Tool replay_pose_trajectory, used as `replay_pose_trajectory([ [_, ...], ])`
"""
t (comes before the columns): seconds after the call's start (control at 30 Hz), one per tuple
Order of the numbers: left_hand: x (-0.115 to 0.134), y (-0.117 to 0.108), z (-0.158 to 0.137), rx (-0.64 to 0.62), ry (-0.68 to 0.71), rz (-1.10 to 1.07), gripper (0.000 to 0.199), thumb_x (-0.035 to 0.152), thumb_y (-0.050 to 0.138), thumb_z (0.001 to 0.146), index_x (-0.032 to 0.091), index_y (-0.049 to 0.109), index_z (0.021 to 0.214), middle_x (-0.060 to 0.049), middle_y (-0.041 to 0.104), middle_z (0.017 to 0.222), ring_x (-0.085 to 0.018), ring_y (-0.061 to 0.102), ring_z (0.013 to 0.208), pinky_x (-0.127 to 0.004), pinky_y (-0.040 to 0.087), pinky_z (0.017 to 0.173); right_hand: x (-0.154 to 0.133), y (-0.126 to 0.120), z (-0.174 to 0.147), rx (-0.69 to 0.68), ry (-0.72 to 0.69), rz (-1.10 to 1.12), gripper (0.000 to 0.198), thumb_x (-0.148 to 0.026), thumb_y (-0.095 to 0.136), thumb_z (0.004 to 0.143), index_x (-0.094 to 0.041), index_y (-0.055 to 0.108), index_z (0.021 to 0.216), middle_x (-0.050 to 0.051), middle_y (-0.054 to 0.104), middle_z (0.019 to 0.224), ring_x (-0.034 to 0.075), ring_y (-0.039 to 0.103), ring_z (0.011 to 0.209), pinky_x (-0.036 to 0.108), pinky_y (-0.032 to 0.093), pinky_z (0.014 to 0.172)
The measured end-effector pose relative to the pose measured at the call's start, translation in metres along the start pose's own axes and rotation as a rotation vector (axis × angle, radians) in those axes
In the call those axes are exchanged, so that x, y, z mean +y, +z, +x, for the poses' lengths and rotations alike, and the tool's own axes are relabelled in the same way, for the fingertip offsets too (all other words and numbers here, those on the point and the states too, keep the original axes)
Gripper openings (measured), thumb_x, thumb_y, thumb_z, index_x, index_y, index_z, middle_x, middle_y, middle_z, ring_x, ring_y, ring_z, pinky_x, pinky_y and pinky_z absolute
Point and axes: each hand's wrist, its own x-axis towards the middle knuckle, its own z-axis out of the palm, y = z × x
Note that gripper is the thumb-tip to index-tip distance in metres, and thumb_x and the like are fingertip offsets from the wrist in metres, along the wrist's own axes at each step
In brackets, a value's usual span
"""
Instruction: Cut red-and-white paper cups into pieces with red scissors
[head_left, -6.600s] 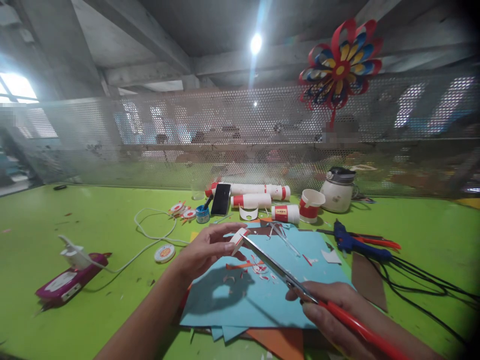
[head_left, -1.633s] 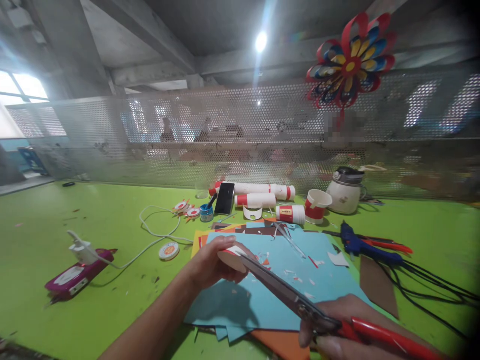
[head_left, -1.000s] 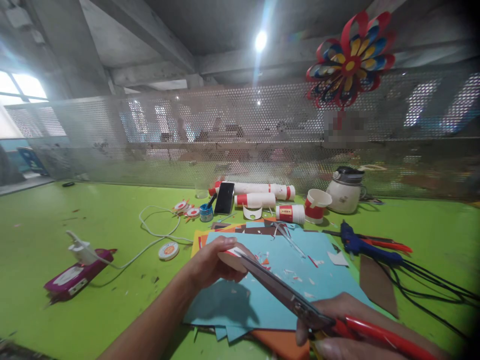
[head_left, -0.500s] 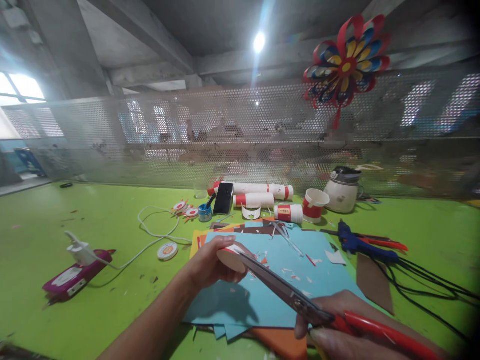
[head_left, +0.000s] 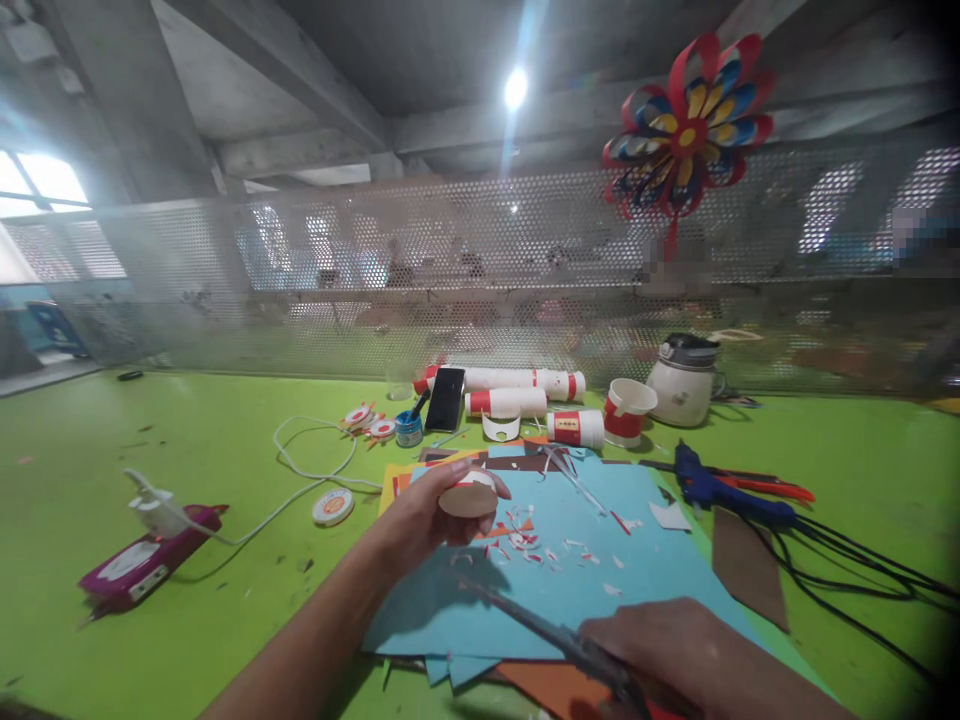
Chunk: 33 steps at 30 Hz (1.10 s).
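1. Can see the left hand curled firmly around a white-and-red cup piece, above the blue paper; cannot see the far side, or much of the fingers behind.
2. Can see the right hand closed on scissors, apart from the cup piece and lower in view; blurred along the blades, mostly covered by the hand at the handles and cut off at the bottom edge. Cannot tell contact of tips with paper.
3. Can find red-and-white scraps scattered on the paper, too small to tell one by one.
4. Can see a white-and-red tube, partly covered by a phone.
5. Can follow black cables only to the right edge.
6. Can make out just vague shapes through the perforated screen.
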Motion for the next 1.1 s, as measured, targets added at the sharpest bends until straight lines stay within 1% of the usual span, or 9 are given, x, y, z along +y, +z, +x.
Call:
replay_pose_trajectory([
  [0.1, -0.001, -0.001, 0.000, -0.053, 0.114, -0.062, 0.044, 0.047, 0.051, 0.084, 0.010, 0.066, 0.102, -0.008, 0.063, 0.074, -0.010, 0.052, 0.060, -0.020, 0.037, 0.053, -0.003, -0.008, 0.001, 0.048, -0.060, 0.100, 0.014, -0.030, 0.052, 0.089, -0.025, 0.065, 0.091, 0.001, 0.068, 0.085, 0.019, 0.062, 0.078, 0.028, 0.047, 0.071],
  [0.3, 0.000, -0.004, 0.000, -0.100, 0.340, -0.113, 0.046, 0.034, 0.071, 0.075, 0.015, 0.062, 0.116, -0.015, 0.066, 0.105, -0.019, 0.061, 0.085, -0.028, 0.048, 0.070, 0.004, -0.018, 0.001, 0.213, -0.114, 0.194, 0.024, -0.013, 0.047, 0.082, -0.021, 0.063, 0.097, -0.002, 0.068, 0.081, 0.016, 0.062, 0.071, 0.020, 0.047, 0.061],
  [0.47, 0.004, -0.002, -0.001, -0.063, 0.367, -0.128, 0.057, 0.016, 0.076, 0.067, 0.022, 0.059, 0.121, -0.012, 0.064, 0.116, -0.025, 0.061, 0.101, -0.039, 0.049, 0.086, 0.012, -0.005, 0.007, 0.344, -0.097, 0.147, 0.030, -0.016, 0.047, 0.085, -0.021, 0.063, 0.110, 0.004, 0.072, 0.094, 0.019, 0.068, 0.081, 0.025, 0.054, 0.070],
  [0.57, 0.006, 0.002, -0.003, -0.109, 0.370, -0.124, 0.057, 0.015, 0.077, 0.065, 0.022, 0.060, 0.118, -0.012, 0.063, 0.118, -0.025, 0.061, 0.101, -0.039, 0.050, 0.085, 0.017, 0.004, 0.010, 0.369, -0.064, 0.019, 0.034, -0.020, 0.049, 0.086, -0.019, 0.060, 0.118, 0.008, 0.071, 0.102, 0.022, 0.068, 0.091, 0.030, 0.055, 0.077],
  [0.67, 0.009, 0.004, -0.005, -0.134, 0.388, -0.094, 0.055, 0.015, 0.078, 0.063, 0.022, 0.062, 0.116, -0.011, 0.064, 0.115, -0.019, 0.064, 0.087, -0.033, 0.052, 0.077, 0.028, 0.011, 0.009, 0.506, -0.043, -0.163, 0.041, -0.017, 0.054, 0.082, -0.020, 0.058, 0.122, 0.011, 0.070, 0.107, 0.026, 0.066, 0.100, 0.035, 0.055, 0.082],
  [0.8, 0.012, 0.003, -0.007, -0.101, 0.415, -0.016, 0.058, 0.014, 0.077, 0.065, 0.022, 0.059, 0.120, -0.010, 0.062, 0.117, -0.013, 0.062, 0.080, -0.026, 0.052, 0.074, 0.039, 0.010, 0.006, 0.677, -0.084, -0.254, 0.041, -0.020, 0.054, 0.081, -0.021, 0.060, 0.122, 0.012, 0.071, 0.105, 0.029, 0.068, 0.094, 0.034, 0.058, 0.072],
  [0.93, 0.011, 0.006, -0.006, -0.003, 0.471, 0.073, 0.051, 0.012, 0.074, 0.069, 0.025, 0.057, 0.115, -0.008, 0.053, 0.130, -0.016, 0.060, 0.095, -0.030, 0.053, 0.082, 0.032, 0.000, 0.009, 0.548, -0.087, -0.169, 0.036, -0.021, 0.051, 0.084, -0.021, 0.061, 0.119, 0.010, 0.072, 0.106, 0.026, 0.068, 0.094, 0.034, 0.057, 0.077],
  [1.03, 0.006, 0.011, -0.001, 0.084, 0.516, 0.147, 0.050, 0.013, 0.072, 0.071, 0.026, 0.053, 0.116, -0.008, 0.053, 0.126, -0.020, 0.059, 0.105, -0.032, 0.052, 0.085, 0.024, 0.001, 0.013, 0.421, -0.070, -0.094, 0.036, -0.017, 0.048, 0.085, -0.021, 0.061, 0.118, 0.009, 0.072, 0.103, 0.023, 0.069, 0.093, 0.033, 0.057, 0.078],
  [1.1, 0.001, 0.012, 0.003, 0.156, 0.525, 0.209, 0.056, 0.015, 0.072, 0.072, 0.025, 0.049, 0.122, -0.009, 0.055, 0.122, -0.020, 0.059, 0.106, -0.034, 0.052, 0.088, 0.023, 0.007, 0.013, 0.457, -0.047, -0.144, 0.040, -0.014, 0.050, 0.081, -0.021, 0.061, 0.119, 0.010, 0.071, 0.103, 0.024, 0.068, 0.096, 0.033, 0.057, 0.079],
])
